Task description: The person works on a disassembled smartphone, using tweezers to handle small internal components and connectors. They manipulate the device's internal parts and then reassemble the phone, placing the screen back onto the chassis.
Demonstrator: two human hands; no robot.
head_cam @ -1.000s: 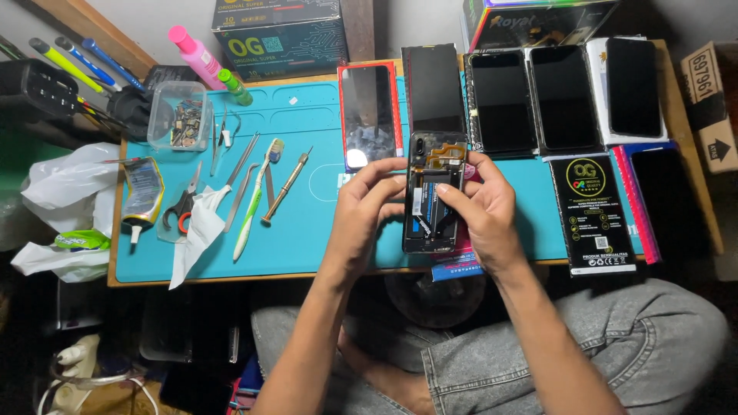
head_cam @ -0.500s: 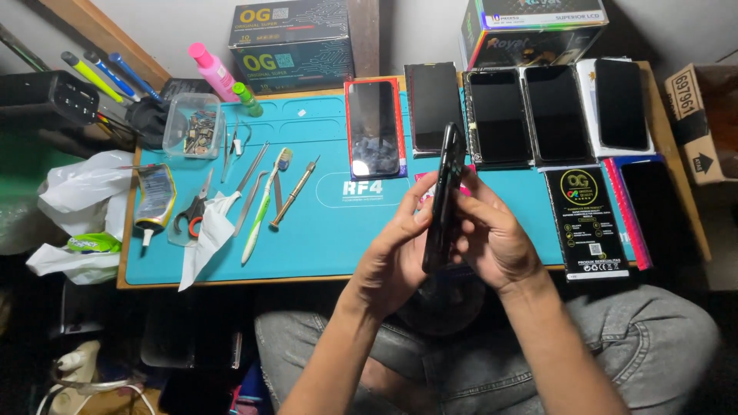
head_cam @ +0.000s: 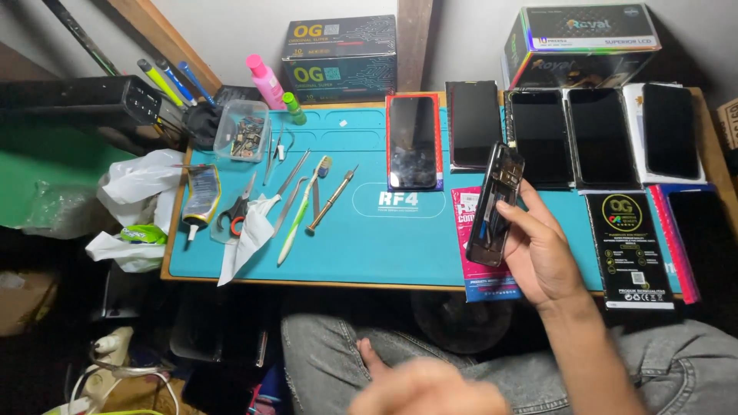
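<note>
Dropped to the lap, blurred left hand [head_cam: 427, 388] holds nothing; right hand [head_cam: 542, 253] grips opened phone [head_cam: 496, 206].

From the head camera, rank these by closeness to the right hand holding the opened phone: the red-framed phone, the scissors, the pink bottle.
Measured from the right hand:
1. Red-framed phone, up and to its left on the teal mat.
2. Scissors, far left among the tools.
3. Pink bottle, back left corner by the wall.
</note>
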